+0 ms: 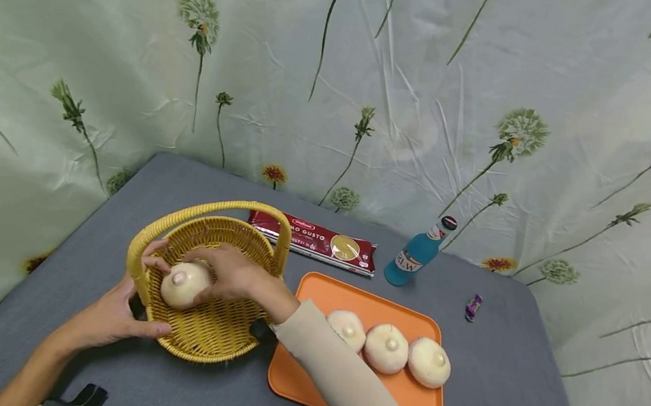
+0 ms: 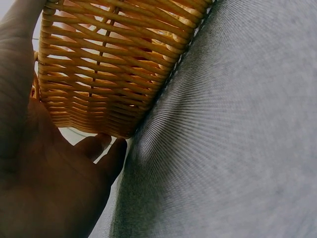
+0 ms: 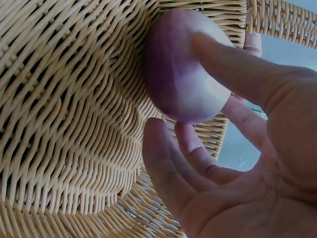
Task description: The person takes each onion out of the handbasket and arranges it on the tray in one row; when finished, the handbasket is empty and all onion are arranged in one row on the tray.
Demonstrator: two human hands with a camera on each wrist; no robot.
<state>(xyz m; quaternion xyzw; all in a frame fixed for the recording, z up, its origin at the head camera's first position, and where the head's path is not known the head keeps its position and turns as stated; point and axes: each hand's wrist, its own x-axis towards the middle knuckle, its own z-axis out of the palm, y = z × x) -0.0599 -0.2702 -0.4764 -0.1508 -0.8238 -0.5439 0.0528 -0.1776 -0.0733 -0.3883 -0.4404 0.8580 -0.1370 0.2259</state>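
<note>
A yellow wicker basket (image 1: 209,338) with an arched handle stands at the left of the table. Inside it, against the left wall, is a white turnip (image 1: 181,288), whose purple side shows in the right wrist view. My right hand (image 1: 228,272) reaches into the basket and holds this turnip between thumb and fingers. At the basket's left side, by the foot of the handle, my left hand (image 1: 116,313) grips the basket, fingers over the rim and thumb along the near outside. The woven wall (image 2: 114,64) fills the top of the left wrist view.
Three more turnips (image 1: 386,349) lie in a row on an orange tray (image 1: 309,300), partly covered by the right sleeve. Behind are a long red packet (image 1: 317,243) and a blue bottle (image 1: 418,253). A small purple-wrapped candy (image 1: 473,308) lies farther right. Flowered cloth (image 1: 411,70) hangs behind the table.
</note>
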